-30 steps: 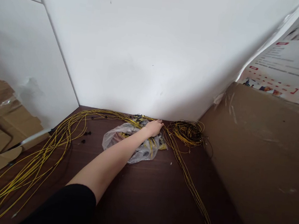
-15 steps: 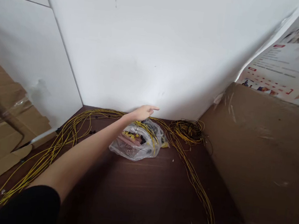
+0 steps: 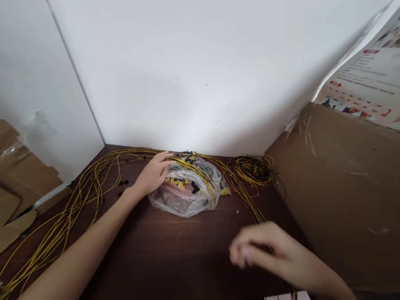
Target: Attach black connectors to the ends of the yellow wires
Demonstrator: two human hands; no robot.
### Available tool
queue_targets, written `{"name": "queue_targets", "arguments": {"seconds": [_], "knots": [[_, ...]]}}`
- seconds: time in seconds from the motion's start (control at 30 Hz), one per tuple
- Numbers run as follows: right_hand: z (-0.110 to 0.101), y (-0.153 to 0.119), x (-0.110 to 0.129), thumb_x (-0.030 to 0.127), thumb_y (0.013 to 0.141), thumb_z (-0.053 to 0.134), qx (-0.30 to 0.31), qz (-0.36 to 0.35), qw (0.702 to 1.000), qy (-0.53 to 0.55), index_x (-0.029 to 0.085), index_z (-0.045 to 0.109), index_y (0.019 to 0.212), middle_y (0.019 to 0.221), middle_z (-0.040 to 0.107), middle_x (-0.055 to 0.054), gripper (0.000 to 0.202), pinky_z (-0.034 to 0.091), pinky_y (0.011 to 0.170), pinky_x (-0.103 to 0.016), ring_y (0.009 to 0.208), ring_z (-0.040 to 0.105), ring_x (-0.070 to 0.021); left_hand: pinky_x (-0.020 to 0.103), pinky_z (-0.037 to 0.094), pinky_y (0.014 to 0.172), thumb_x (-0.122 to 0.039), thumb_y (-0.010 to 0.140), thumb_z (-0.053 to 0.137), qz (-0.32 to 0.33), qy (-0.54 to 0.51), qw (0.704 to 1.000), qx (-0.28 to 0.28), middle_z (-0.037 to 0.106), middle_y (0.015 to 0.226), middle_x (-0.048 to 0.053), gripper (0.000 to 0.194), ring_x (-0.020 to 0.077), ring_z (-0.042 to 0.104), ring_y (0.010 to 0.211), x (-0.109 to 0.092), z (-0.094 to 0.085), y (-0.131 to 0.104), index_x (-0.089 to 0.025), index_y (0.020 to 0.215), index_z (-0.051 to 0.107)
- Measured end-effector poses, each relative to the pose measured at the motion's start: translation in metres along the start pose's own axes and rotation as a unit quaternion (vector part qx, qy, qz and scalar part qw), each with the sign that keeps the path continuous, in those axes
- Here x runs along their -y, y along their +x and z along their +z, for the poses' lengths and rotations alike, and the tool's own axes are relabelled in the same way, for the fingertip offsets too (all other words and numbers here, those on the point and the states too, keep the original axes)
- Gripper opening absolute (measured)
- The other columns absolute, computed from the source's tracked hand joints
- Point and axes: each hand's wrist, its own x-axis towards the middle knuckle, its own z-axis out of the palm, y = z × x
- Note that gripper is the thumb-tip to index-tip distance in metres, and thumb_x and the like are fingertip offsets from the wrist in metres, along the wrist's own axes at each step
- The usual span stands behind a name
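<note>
My left hand is at the left edge of a clear plastic bag, its fingers apart over the yellow wires that run along the back of the table. Small yellow and black parts show in the bag's opening. Nearer the front right, my right hand is blurred by motion, its fingers curled, above the wire bundle that hangs over the table's edge. Whether it holds anything cannot be made out.
A coil of black and yellow wire lies at the back right of the dark table. Cardboard stands on the right, more cardboard on the left. A white panel rises behind.
My left hand has drawn back leftward from above the bag to its left edge. My right hand has come into view at the front right.
</note>
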Motion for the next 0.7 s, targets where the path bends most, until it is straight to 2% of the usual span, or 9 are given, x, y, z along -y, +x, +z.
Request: {"name": "queue_targets", "arguments": {"seconds": [0.07, 0.13, 0.2, 0.27, 0.4, 0.57, 0.7], "knots": [[-0.016, 0.056, -0.002, 0.032, 0.089, 0.041, -0.106, -0.05, 0.993, -0.005, 0.015, 0.064, 0.084, 0.083, 0.066, -0.005, 0.029, 0.044, 0.072, -0.023, 0.078, 0.059, -0.0133, 0.044, 0.031, 0.107, -0.013, 0.083, 0.031, 0.004, 0.009, 1.0, 0.0, 0.049, 0.13, 0.009, 0.042, 0.0208, 0.035, 0.128, 0.002, 0.013, 0.006, -0.016, 0.116, 0.058], [-0.024, 0.108, -0.013, 0.028, 0.089, 0.042, -0.2, -0.057, 0.977, -0.044, 0.015, 0.063, 0.086, 0.091, 0.066, -0.005, 0.025, 0.043, 0.075, -0.025, 0.085, 0.059, -0.0144, 0.044, 0.029, 0.108, -0.012, 0.084, 0.029, -0.004, 0.024, 1.0, 0.012, 0.046, 0.134, 0.01, 0.046, 0.0203, 0.032, 0.13, 0.006, 0.022, 0.012, -0.013, 0.125, 0.05], [-0.025, 0.151, -0.028, 0.022, 0.087, 0.044, -0.259, -0.026, 0.959, -0.115, 0.015, 0.063, 0.093, 0.096, 0.066, -0.006, 0.021, 0.043, 0.078, -0.026, 0.087, 0.059, -0.0152, 0.044, 0.027, 0.109, -0.012, 0.084, 0.028, -0.014, 0.04, 0.998, 0.037, 0.044, 0.135, 0.009, 0.047, 0.0206, 0.03, 0.131, 0.01, 0.027, 0.015, -0.013, 0.129, 0.044], [-0.023, 0.181, -0.04, 0.019, 0.083, 0.05, -0.265, 0.021, 0.94, -0.212, 0.013, 0.062, 0.097, 0.1, 0.063, -0.009, 0.019, 0.04, 0.085, -0.029, 0.093, 0.057, -0.0181, 0.044, 0.026, 0.109, -0.013, 0.085, 0.028, -0.026, 0.056, 0.997, 0.053, 0.045, 0.134, 0.01, 0.047, 0.0214, 0.031, 0.13, 0.013, 0.029, 0.016, -0.011, 0.13, 0.042], [-0.019, 0.207, -0.048, 0.024, 0.083, 0.051, -0.25, 0.085, 0.912, -0.314, 0.011, 0.059, 0.102, 0.103, 0.058, -0.013, 0.024, 0.039, 0.086, -0.032, 0.099, 0.052, -0.0225, 0.042, 0.032, 0.105, -0.017, 0.086, 0.03, -0.055, 0.067, 0.995, 0.04, 0.05, 0.127, 0.014, 0.045, 0.0233, 0.041, 0.121, 0.012, 0.028, 0.014, -0.009, 0.128, 0.044], [-0.021, 0.214, -0.049, 0.031, 0.08, 0.056, -0.241, 0.125, 0.907, -0.321, 0.013, 0.057, 0.104, 0.103, 0.054, -0.013, 0.03, 0.041, 0.083, -0.034, 0.098, 0.051, -0.024, 0.042, 0.037, 0.099, -0.021, 0.086, 0.032, -0.066, 0.056, 0.996, 0.031, 0.054, 0.119, 0.014, 0.045, 0.0246, 0.046, 0.112, 0.007, 0.024, 0.015, -0.011, 0.128, 0.043], [-0.017, 0.22, -0.052, 0.029, 0.081, 0.054, -0.238, 0.12, 0.908, -0.322, 0.016, 0.059, 0.099, 0.1, 0.055, -0.012, 0.023, 0.041, 0.082, -0.035, 0.097, 0.05, -0.0238, 0.041, 0.037, 0.099, -0.021, 0.086, 0.033, -0.075, 0.051, 0.996, 0.026, 0.053, 0.119, 0.014, 0.044, 0.0248, 0.046, 0.112, 0.008, 0.024, 0.016, -0.011, 0.128, 0.042]]}}
